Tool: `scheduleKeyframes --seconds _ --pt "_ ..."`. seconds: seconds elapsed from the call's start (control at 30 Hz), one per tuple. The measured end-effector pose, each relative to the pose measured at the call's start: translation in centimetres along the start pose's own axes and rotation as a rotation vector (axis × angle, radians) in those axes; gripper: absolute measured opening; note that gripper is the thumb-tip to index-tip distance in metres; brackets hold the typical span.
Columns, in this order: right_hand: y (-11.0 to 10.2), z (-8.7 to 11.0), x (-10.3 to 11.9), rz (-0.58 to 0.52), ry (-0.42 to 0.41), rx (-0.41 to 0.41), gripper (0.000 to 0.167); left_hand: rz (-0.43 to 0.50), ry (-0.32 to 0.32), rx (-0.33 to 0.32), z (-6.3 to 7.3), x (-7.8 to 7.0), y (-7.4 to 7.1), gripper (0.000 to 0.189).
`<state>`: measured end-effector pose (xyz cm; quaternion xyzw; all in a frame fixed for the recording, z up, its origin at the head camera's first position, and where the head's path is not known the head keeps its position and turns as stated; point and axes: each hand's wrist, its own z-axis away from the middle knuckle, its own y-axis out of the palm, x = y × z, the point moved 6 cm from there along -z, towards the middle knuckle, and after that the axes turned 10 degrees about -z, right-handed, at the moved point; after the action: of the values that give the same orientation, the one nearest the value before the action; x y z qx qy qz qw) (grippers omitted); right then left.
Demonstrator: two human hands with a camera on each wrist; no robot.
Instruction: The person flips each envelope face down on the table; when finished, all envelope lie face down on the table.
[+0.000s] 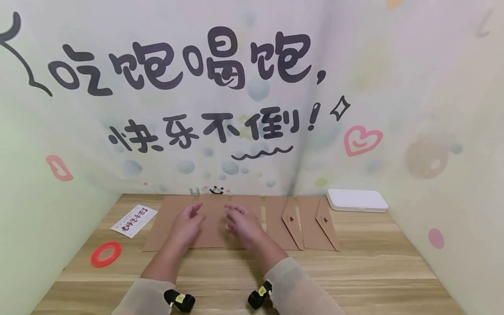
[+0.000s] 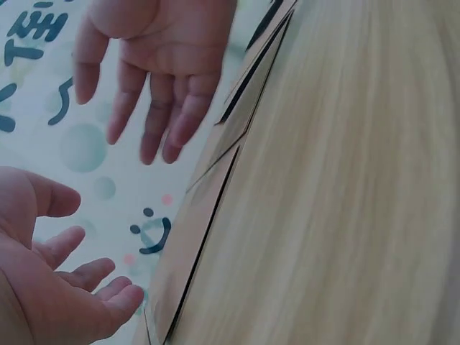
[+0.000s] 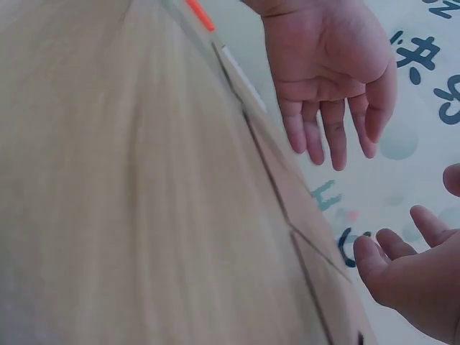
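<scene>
Brown paper envelopes lie in a row across the wooden table. Over the left part of the row, my left hand (image 1: 187,225) hovers, holding nothing, its fingers relaxed and slightly bent. My right hand (image 1: 244,223) faces it above the middle envelope, palm inward and empty. Between the two hands shows a plain envelope (image 1: 214,232). To the right are two envelopes with pointed flaps and small dark marks, one nearer (image 1: 275,232) and one at the row's end (image 1: 310,223). Both wrist views show the left hand (image 2: 57,280) and right hand (image 3: 417,273) raised off the envelopes, fingers spread.
A white card (image 1: 134,221) with dark red handwriting lies left of the envelopes. In front of it is a red ring (image 1: 106,254), like a roll of tape. A white case (image 1: 357,200) stands at the back right, near the printed curtain (image 1: 275,175).
</scene>
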<state>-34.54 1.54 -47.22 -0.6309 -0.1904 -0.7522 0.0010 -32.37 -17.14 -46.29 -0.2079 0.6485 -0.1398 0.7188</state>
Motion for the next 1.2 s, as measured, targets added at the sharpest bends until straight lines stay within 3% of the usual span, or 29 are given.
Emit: scheduleKeyframes --seconds 0.1,0.3,0.73,0.97,1.2 --pt "-0.2 -0.2 1.1 -0.013 -0.029 -0.001 0.045 0.053 0.012 0.004 -0.3 -0.7 0.6 0.059" --pt "-1.4 0.3 3.6 0.073 -0.059 -0.007 0.051 0.134 0.017 0.022 -1.4 -1.8 2.7 0.058" --pt "-8.6 1.6 5.5 0.112 -0.076 -0.054 0.051 0.229 0.034 0.035 -1.9 -3.8 6.8 0.059" --pt "-10.6 1.2 5.0 0.062 -0.065 -0.07 0.054 0.214 0.039 0.06 -1.5 -4.6 8.4 0.058" --pt "-10.8 0.7 3.0 -0.013 -0.002 -0.028 0.056 0.148 0.023 0.044 -1.4 -3.8 8.4 0.058"
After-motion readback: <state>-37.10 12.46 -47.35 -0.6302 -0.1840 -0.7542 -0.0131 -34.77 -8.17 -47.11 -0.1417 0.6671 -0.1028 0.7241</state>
